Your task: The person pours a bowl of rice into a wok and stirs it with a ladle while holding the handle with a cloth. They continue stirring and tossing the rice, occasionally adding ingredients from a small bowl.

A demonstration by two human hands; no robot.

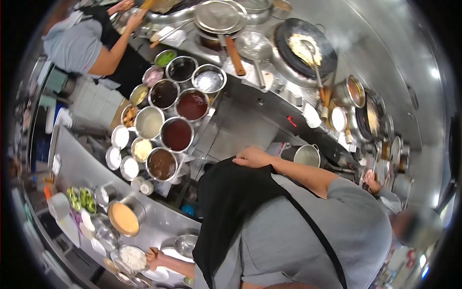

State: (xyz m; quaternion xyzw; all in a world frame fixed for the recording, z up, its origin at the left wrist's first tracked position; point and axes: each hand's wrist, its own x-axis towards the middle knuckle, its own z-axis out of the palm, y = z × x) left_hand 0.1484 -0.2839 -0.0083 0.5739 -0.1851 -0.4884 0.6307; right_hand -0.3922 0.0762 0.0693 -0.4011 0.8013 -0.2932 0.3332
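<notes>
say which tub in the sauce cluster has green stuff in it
The small tub, topmost in the picture, beside the pink one; no other tub there holds green.

Sauce pots (177, 135) clustered between desk (166, 219) and stove (288, 98); wok (328, 58) with ladle (315, 65); one hand (252, 157) on black apron (226, 207), another hand (153, 259) beside rice (132, 257).

A round bowl (122, 250) holding a loose white heap (133, 258) sits upright on the steel counter (161, 215).

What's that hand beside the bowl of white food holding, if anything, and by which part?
Can't tell: the hand is near the bowl's rim, its grip unclear.
</notes>
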